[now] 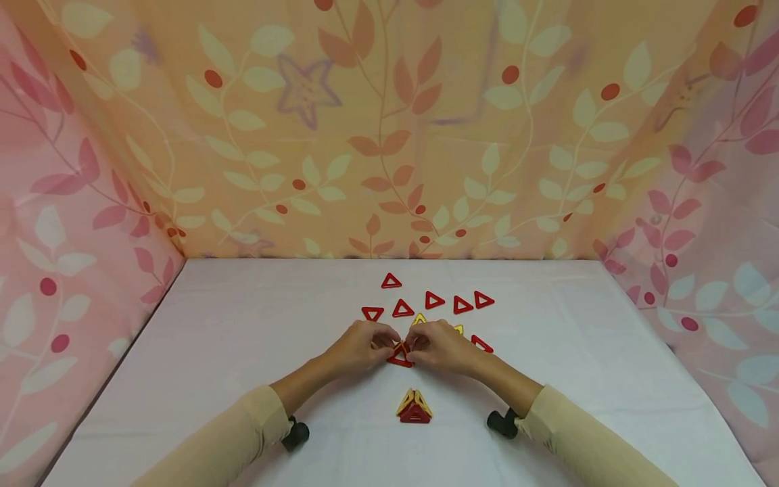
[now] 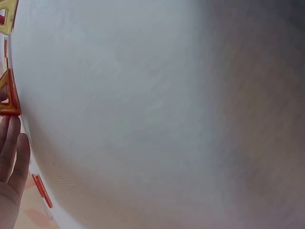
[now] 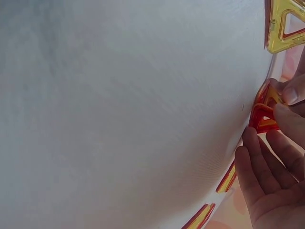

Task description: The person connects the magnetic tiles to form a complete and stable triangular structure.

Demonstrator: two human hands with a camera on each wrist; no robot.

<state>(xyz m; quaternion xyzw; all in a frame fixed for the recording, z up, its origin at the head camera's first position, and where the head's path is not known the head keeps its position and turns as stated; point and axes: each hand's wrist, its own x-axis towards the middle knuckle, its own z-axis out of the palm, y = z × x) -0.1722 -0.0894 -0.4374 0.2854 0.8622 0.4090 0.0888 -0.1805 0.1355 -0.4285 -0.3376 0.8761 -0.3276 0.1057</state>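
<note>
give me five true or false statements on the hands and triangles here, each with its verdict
1. The left hand and right hand both touch the same build. True.
2. A pyramid stands past the hands, among the loose triangles. False: the pyramid stands nearer the person than the hands.
3. The pyramid shows both red and yellow sides. True.
4. Every triangle past the hands is red. False: yellow triangles show there too, partly hidden by the right hand.
5. The farthest triangle is red. True.
</note>
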